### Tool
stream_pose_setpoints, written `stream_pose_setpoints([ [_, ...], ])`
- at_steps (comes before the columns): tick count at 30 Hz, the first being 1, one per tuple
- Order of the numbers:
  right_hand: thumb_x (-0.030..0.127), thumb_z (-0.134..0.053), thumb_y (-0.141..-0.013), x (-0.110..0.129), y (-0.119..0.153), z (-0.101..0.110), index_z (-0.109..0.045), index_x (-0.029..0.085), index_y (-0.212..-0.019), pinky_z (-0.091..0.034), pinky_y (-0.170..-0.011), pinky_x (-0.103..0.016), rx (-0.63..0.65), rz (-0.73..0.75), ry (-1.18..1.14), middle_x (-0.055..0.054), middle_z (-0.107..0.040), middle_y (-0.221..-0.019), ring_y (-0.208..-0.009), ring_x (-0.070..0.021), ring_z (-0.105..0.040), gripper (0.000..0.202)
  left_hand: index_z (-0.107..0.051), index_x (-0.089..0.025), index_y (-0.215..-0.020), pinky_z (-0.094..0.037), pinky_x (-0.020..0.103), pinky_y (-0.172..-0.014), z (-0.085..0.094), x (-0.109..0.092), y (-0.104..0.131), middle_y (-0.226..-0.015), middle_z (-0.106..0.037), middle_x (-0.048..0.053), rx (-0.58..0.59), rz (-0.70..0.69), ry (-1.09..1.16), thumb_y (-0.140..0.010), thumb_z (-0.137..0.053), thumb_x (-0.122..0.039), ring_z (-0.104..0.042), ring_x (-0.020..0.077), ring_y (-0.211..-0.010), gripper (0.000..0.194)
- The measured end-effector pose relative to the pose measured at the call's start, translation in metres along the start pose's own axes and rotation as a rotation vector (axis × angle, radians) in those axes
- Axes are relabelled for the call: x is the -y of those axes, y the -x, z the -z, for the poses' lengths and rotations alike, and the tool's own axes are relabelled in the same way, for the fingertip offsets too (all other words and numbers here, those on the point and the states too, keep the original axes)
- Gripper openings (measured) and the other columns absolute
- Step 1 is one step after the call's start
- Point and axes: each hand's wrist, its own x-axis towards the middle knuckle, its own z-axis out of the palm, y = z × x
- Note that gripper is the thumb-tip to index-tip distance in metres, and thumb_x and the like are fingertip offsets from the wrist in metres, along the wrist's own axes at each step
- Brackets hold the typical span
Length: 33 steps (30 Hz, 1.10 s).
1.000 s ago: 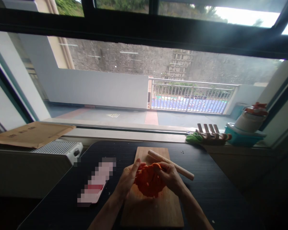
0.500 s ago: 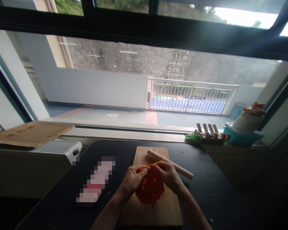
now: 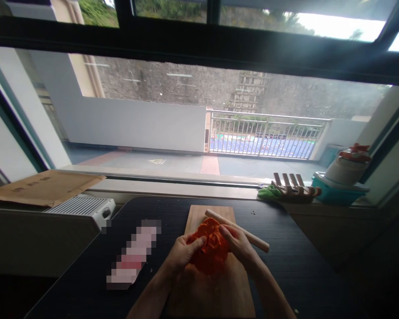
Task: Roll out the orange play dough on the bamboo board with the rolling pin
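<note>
Bridging left fingers [image 3: 198,243] and right fingers [image 3: 228,233] is a wrinkled orange sheet [image 3: 212,248].

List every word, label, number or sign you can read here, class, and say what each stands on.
No text is readable.
Brown paper: dark marks, too blurred to read.
Floor outside: a triangular marking, too small to read.
Pink object on the table: pixelated, so any lettering cannot be told.
Orange doughy piece, rolling pin, board: no lettering shows.

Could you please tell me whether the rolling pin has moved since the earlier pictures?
No; judged against the board, the rolling pin still lies aslant across its right edge.
</note>
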Motion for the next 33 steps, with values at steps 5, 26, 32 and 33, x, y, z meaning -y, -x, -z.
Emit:
stream_pose_setpoints([
  [5,0.053,-0.070,-0.072,-0.008,0.011,-0.016,-0.068,0.011,-0.085,-0.045,-0.061,-0.027,0.018,-0.026,-0.108,-0.004,-0.065,-0.071,-0.061,-0.0130,-0.057,0.044,-0.072,-0.010,-0.082,-0.051,0.019,-0.057,-0.005,0.005,-0.005,-0.068,-0.073,0.006,-0.111,-0.038,0.060,-0.063,-0.083,-0.029,-0.065,0.0122,-0.057,0.030],
  [26,0.055,-0.072,-0.068,-0.011,-0.004,-0.021,-0.065,0.013,-0.081,-0.044,-0.053,-0.023,-0.102,-0.023,-0.050,-0.003,-0.066,-0.068,-0.056,-0.0113,-0.056,0.044,-0.069,-0.009,-0.093,-0.058,0.030,-0.070,-0.010,0.005,0.001,-0.078,-0.075,0.009,-0.086,0.013,0.246,-0.068,-0.078,-0.014,-0.072,0.0220,-0.070,0.027],
  [32,0.062,-0.043,-0.085,0.001,-0.002,-0.025,-0.063,0.013,-0.102,-0.050,-0.064,-0.029,-0.031,0.008,0.216,-0.010,-0.070,-0.088,-0.072,-0.0179,-0.064,0.056,-0.055,-0.011,-0.125,-0.050,0.039,-0.094,-0.007,0.006,0.006,-0.104,-0.072,0.014,0.128,0.072,0.468,-0.084,-0.064,-0.034,-0.068,0.0267,-0.099,0.048],
  [33,0.062,-0.039,-0.086,0.004,-0.002,-0.025,-0.064,0.013,-0.099,-0.049,-0.063,-0.030,-0.028,0.013,0.328,-0.009,-0.070,-0.084,-0.070,-0.0181,-0.064,0.056,-0.052,-0.011,-0.128,-0.048,0.039,-0.096,-0.007,0.007,0.006,-0.107,-0.071,0.014,0.163,0.099,0.525,-0.086,-0.060,-0.036,-0.066,0.0269,-0.103,0.049],
])
